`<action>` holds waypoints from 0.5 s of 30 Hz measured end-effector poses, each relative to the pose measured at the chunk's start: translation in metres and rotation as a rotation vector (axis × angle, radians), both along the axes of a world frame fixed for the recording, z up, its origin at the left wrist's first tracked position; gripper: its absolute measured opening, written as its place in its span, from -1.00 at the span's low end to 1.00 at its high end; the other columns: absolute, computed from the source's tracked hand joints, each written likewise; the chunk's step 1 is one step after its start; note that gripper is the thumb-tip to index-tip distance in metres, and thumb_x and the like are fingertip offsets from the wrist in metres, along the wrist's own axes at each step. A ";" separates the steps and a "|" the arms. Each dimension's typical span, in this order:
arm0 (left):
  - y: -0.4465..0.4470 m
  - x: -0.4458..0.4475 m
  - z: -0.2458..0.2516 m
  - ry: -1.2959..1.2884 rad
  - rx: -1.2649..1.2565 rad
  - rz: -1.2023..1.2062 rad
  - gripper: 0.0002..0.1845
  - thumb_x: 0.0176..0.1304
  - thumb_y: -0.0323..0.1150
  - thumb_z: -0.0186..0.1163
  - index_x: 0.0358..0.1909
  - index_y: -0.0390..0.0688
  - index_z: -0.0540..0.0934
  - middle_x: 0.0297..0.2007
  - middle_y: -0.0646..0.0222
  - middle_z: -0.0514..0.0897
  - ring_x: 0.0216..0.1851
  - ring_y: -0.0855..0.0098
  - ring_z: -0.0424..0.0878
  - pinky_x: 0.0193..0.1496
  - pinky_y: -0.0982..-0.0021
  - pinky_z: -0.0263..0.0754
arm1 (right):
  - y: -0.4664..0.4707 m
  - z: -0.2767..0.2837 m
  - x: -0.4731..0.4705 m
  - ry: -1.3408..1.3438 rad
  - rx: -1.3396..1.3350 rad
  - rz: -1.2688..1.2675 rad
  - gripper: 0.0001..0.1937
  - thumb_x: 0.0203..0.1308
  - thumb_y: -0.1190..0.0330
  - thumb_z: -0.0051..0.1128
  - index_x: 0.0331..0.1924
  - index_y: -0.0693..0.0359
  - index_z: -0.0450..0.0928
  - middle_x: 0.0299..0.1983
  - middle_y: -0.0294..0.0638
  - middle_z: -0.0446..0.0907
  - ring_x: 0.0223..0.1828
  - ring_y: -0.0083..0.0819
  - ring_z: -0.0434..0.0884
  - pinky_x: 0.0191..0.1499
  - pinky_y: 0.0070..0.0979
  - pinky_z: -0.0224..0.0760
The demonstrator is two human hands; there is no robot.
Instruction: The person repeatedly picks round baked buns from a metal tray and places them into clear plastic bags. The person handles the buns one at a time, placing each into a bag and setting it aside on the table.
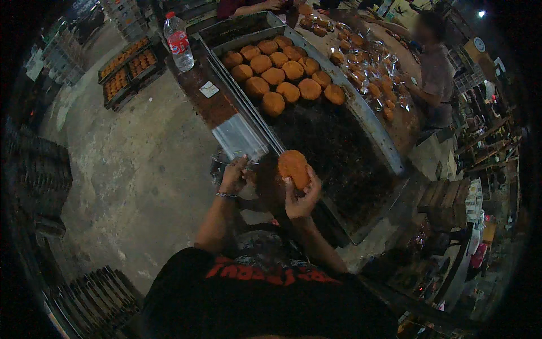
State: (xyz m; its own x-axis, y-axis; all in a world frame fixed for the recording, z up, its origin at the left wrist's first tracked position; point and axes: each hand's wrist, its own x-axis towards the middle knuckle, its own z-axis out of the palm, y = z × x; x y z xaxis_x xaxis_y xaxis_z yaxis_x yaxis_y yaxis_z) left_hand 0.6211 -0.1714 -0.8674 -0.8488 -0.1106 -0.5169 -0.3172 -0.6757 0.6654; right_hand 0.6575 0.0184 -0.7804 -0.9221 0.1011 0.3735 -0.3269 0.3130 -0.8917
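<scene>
My right hand (303, 195) holds a round browned bun (293, 168) between thumb and fingers, over the near left edge of a dark metal baking tray (330, 140). At the near end of a stack of clear plastic bags (240, 136) is my left hand (238, 173), its fingertips pinching the edge of the clear film. The bags lie on a narrow wooden board (199, 96) along the tray's left side. Several browned buns (273, 76) sit in rows in the tray's far half.
A water bottle (178, 42) with a red cap stands on the board beyond a small white paper (209, 89). Bagged buns (372, 76) cover a table at the right, where a person (436, 76) stands. Trays of buns (129, 70) rest on the floor, far left.
</scene>
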 end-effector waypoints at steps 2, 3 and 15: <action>0.008 -0.001 0.015 0.011 -0.062 -0.005 -0.72 0.21 -0.15 0.28 -0.44 -0.15 0.51 -0.54 0.49 0.55 -0.65 0.67 0.40 -0.63 0.62 0.25 | -0.016 -0.006 -0.005 0.113 -0.199 -0.074 -0.55 0.13 0.41 0.25 0.09 0.40 0.42 -0.14 -0.02 0.60 -0.12 -0.35 0.61 0.02 -0.38 0.48; 0.010 -0.003 0.020 0.007 -0.141 -0.029 -0.72 0.21 -0.14 0.29 -0.42 -0.15 0.53 -0.54 0.49 0.56 -0.65 0.66 0.40 -0.62 0.61 0.26 | -0.024 -0.013 -0.010 -0.036 -0.083 -0.024 -0.53 0.13 0.42 0.25 0.11 0.40 0.40 -0.12 -0.04 0.58 -0.10 -0.39 0.59 0.03 -0.40 0.48; -0.042 -0.021 -0.015 0.107 -0.387 -0.584 -0.58 0.17 -0.04 0.25 -0.22 -0.24 0.58 -0.42 0.36 0.64 -0.45 0.47 0.57 -0.40 0.47 0.45 | -0.094 -0.027 -0.077 -0.418 -0.142 0.430 -0.60 0.25 0.45 0.08 0.17 0.34 0.41 0.02 -0.07 0.54 0.05 -0.32 0.52 0.08 -0.44 0.41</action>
